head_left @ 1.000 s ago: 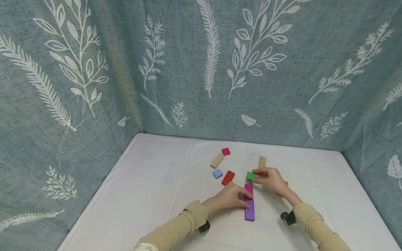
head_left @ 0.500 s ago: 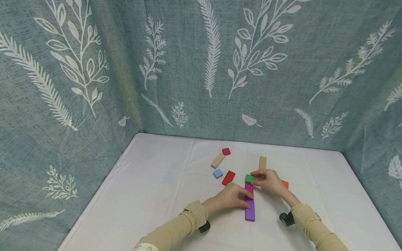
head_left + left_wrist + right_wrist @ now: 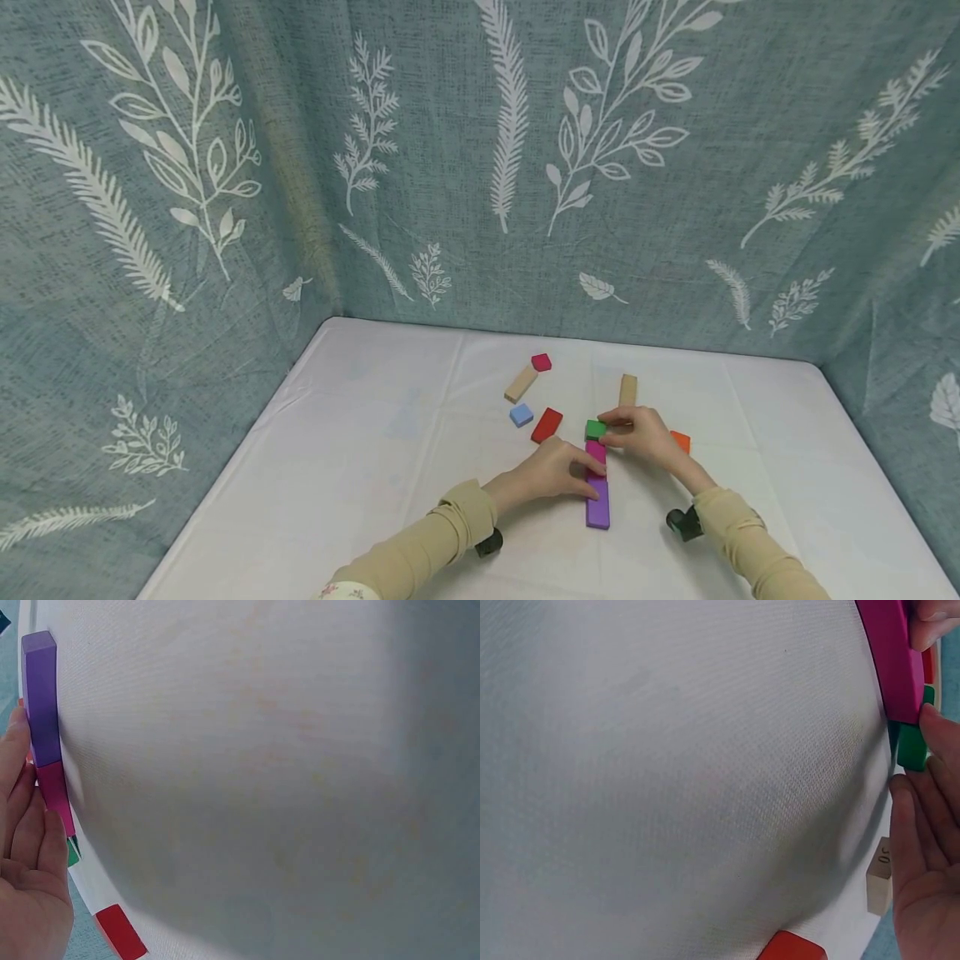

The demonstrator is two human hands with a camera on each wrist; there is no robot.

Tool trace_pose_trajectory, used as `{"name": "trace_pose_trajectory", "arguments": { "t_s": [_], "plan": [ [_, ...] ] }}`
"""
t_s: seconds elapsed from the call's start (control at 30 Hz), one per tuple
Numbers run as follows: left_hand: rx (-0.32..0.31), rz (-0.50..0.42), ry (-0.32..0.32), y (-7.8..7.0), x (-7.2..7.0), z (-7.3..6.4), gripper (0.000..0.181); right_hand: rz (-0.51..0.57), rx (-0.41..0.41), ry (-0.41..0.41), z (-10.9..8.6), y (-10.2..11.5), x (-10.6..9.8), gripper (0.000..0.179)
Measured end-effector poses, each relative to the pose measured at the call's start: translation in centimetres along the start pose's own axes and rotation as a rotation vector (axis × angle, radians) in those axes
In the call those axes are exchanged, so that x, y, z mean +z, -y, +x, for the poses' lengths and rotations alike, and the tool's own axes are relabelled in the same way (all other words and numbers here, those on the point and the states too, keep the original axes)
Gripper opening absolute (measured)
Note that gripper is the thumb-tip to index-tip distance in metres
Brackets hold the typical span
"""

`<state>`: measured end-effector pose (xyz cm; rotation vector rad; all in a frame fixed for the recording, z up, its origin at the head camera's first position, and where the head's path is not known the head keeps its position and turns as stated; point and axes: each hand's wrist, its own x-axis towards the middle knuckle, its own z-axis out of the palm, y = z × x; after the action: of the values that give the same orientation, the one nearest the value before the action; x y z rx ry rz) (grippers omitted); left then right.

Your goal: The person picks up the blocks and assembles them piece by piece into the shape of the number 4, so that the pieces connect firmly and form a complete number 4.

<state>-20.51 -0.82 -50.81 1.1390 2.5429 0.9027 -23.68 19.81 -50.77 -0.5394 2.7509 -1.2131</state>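
A purple block (image 3: pixel 597 513), a magenta block (image 3: pixel 596 452) and a small green block (image 3: pixel 594 430) stand end to end in a line running away from the person. My left hand (image 3: pixel 549 471) rests its index finger on the magenta block and its thumb on the purple one, near their joint. At the far end, my right hand (image 3: pixel 639 435) pinches the green block between thumb and fingers. In the right wrist view the green block (image 3: pixel 912 748) sits right at the end of the magenta block (image 3: pixel 897 664), partly covered by the right thumb.
Left of the line lie a red block (image 3: pixel 547 424), a light blue block (image 3: pixel 521 415), a wooden block (image 3: pixel 521 384) and a crimson block (image 3: pixel 541 362). Another wooden block (image 3: pixel 627 389) lies beyond the right hand. An orange block (image 3: pixel 681 442) is partly hidden by the right wrist.
My right hand has brought the green block slightly left and toward the person, up against the end of the magenta block. My left hand has stayed in place.
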Motion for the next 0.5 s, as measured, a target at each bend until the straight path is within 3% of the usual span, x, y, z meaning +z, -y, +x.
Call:
{"name": "trace_pose_trajectory", "arguments": {
  "t_s": [0.5],
  "plan": [
    [0.003,-0.004,0.001,0.06,0.10,-0.01,0.033,0.000,0.023,0.030,-0.02,0.00,-0.06,0.032]
  ]
}}
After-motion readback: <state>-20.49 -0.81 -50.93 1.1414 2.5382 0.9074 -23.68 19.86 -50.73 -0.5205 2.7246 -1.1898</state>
